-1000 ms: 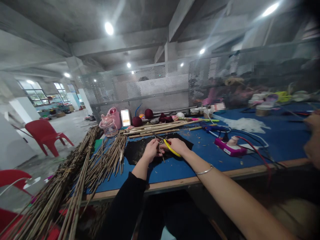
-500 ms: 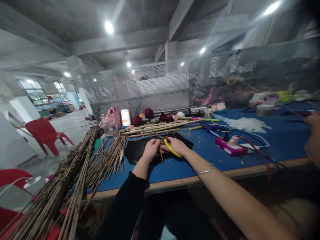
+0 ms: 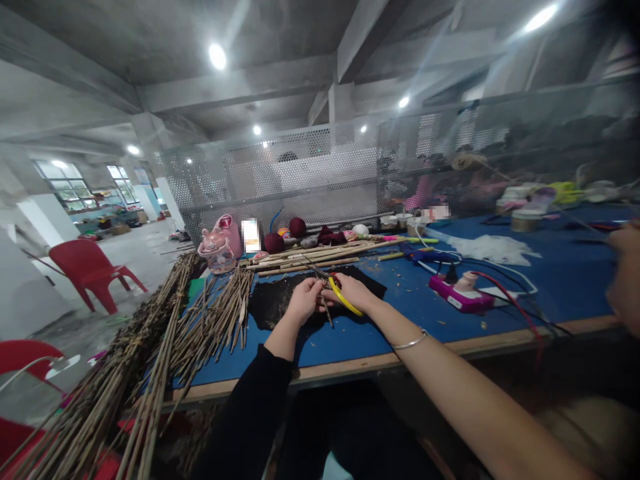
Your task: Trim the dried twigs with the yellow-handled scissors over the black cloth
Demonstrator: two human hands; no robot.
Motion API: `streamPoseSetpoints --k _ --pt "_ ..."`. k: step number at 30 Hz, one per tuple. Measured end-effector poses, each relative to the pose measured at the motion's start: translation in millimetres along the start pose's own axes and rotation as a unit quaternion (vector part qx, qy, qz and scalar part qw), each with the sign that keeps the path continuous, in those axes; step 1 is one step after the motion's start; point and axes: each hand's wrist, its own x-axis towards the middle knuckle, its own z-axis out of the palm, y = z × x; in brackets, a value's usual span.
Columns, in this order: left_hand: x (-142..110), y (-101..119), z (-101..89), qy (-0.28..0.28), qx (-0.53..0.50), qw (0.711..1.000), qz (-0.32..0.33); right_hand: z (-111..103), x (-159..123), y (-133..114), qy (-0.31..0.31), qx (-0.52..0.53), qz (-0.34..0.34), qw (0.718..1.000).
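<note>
My left hand (image 3: 303, 300) is closed around a thin brown twig (image 3: 327, 313) over a black cloth (image 3: 273, 300) on the blue table (image 3: 350, 333). My right hand (image 3: 356, 291) grips yellow-handled cutters (image 3: 343, 298), their jaws at the twig just beside my left fingers. The two hands touch. A silver bangle (image 3: 410, 343) sits on my right wrist.
Bundles of long twigs (image 3: 150, 347) lie across the table's left end and hang off it. Bamboo sticks (image 3: 320, 257), dark yarn balls (image 3: 280, 237), a pink jug (image 3: 223, 243) and a pink glue gun (image 3: 460, 293) with cables stand further back. Red chairs (image 3: 93, 270) are left; another person's hand (image 3: 625, 280) is right.
Both hands have stayed in place over the black cloth; the twig's lower end has shifted slightly as my fingers work it.
</note>
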Motion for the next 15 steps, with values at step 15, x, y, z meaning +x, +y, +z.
streamPoseSetpoints --k 15 --pt "1.3 -4.0 -1.3 -0.011 0.017 1.0 0.016 -3.9 -3.6 -6.1 -0.009 -0.037 0.033 0.999"
